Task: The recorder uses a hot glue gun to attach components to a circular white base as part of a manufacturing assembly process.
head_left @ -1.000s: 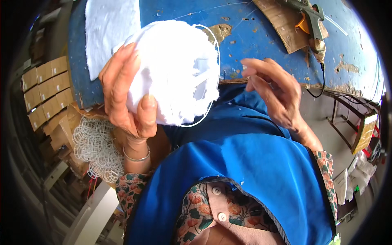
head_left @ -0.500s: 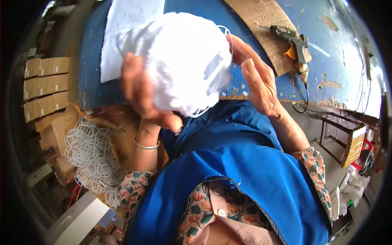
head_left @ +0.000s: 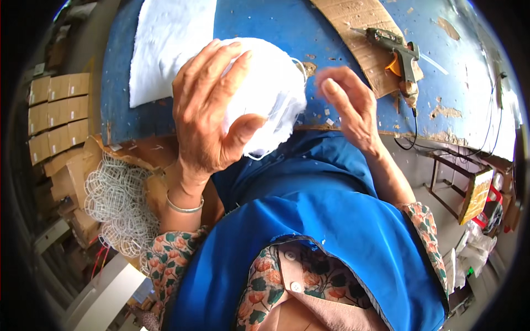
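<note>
- The left hand [head_left: 207, 118] cups a white ball [head_left: 265, 94] from the near side, palm wrapped round it, fingers spread over the top and thumb hooked under the lower edge. That looks like a grip meant to steady a soft, round thing and leave its right face bare.
- The ball is lifted above the near edge of the blue table [head_left: 287, 27], over the blue apron [head_left: 309, 220], close in front of the person.
- The right hand [head_left: 353, 107] hovers just right of the ball, not touching it as far as I can tell. Its fingers are loosely curled and close together, half open. Whether they pinch anything fine, I cannot tell.
- The ball looks fluffy and fibrous, bright white, with ragged tufts at its right side and a thin wire or cord looping round its lower right edge.
- A white sheet [head_left: 165, 44] lies flat on the table behind the left hand, partly hidden by it.
- A glue gun [head_left: 400, 52] rests on a cardboard strip [head_left: 359, 33] to the right, well clear of both hands. Probably the card spares the table from drips.
- White wire frames [head_left: 118, 207] sit heaped down at the left, beside brown boxes [head_left: 55, 118].
</note>
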